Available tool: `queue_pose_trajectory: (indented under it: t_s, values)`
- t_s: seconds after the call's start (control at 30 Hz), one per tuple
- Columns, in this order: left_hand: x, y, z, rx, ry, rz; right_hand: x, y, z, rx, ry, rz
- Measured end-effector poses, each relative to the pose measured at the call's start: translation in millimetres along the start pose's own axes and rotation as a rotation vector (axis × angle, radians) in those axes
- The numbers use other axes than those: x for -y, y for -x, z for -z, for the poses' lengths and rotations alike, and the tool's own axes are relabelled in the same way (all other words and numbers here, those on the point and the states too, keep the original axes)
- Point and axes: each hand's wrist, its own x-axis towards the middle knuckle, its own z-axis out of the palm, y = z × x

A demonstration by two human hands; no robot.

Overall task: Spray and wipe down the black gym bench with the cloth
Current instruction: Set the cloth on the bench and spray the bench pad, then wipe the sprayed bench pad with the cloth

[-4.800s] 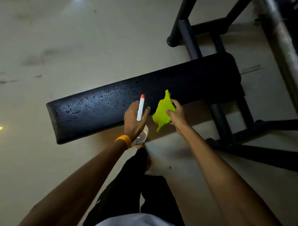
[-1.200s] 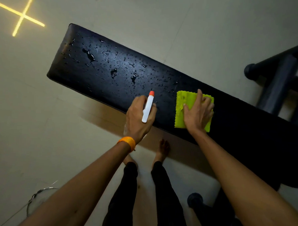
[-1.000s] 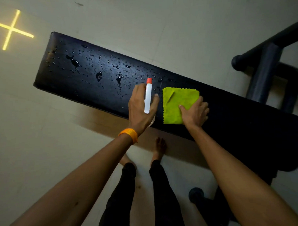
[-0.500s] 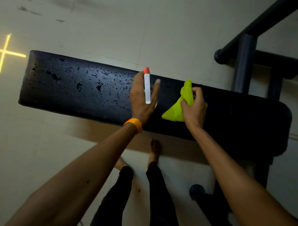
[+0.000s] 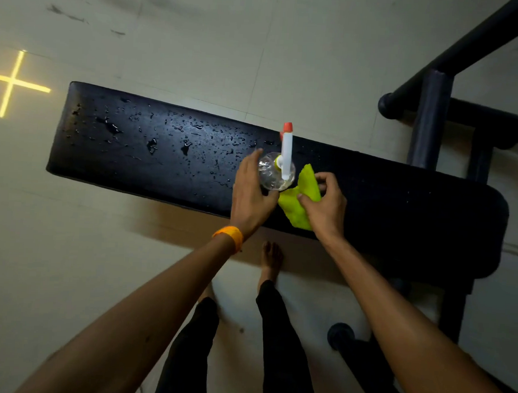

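Observation:
The black gym bench (image 5: 170, 159) runs across the view, its left half beaded with water drops. My left hand (image 5: 250, 196) grips a clear spray bottle (image 5: 272, 173) with a white, red-tipped sprayer, held upright over the bench's middle. Just to its right, my right hand (image 5: 325, 208) pinches a bunched yellow-green cloth (image 5: 299, 204) above the near edge of the bench. An orange band circles my left wrist.
Dark metal frame bars (image 5: 433, 114) stand at the upper right behind the bench, and a frame foot (image 5: 342, 333) sits low right on the pale floor. My bare feet (image 5: 271, 262) stand close to the bench's near side. A yellow light cross (image 5: 10, 81) glows on the floor at left.
The cloth was spread flat under my right hand a second ago; it is now lifted and bunched in my fingers. My left hand has shifted its hold lower, so the clear bottle shows.

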Motion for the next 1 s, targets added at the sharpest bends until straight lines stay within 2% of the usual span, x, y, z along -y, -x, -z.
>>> queue_pose_trajectory:
  t_s: [0.07,0.2,0.33,0.47,0.6,0.73,0.87,1.0]
  values:
    - [10.7,15.2,11.3,0.014,0.007,0.082,8.2,14.2,-12.9,0.048,-0.015,-0.021]
    - [21.5,30.2,34.4,0.191,0.158,0.264,28.8,47.2,-48.7,0.182,-0.044,0.014]
    - [33.0,31.8,72.5,0.161,0.187,0.342,57.8,70.8,-86.6,0.298,-0.111,0.003]
    - [53.5,16.6,124.6,0.078,0.043,0.310,95.7,79.5,-120.4,0.303,-0.066,0.042]
    - [63.3,0.7,174.1,0.030,0.074,0.298,131.5,86.4,-147.0,0.240,0.040,0.161]
    - [55.8,-20.3,207.6,-0.053,0.035,0.282,152.7,76.7,-162.7,0.111,0.040,0.207]
    - [55.4,-56.1,232.9,-0.051,-0.039,0.206,162.1,50.1,-165.2,-0.059,0.437,0.402]
    - [53.4,-107.5,250.8,0.000,-0.035,0.142,182.0,17.6,-163.7,-0.093,0.467,0.528]
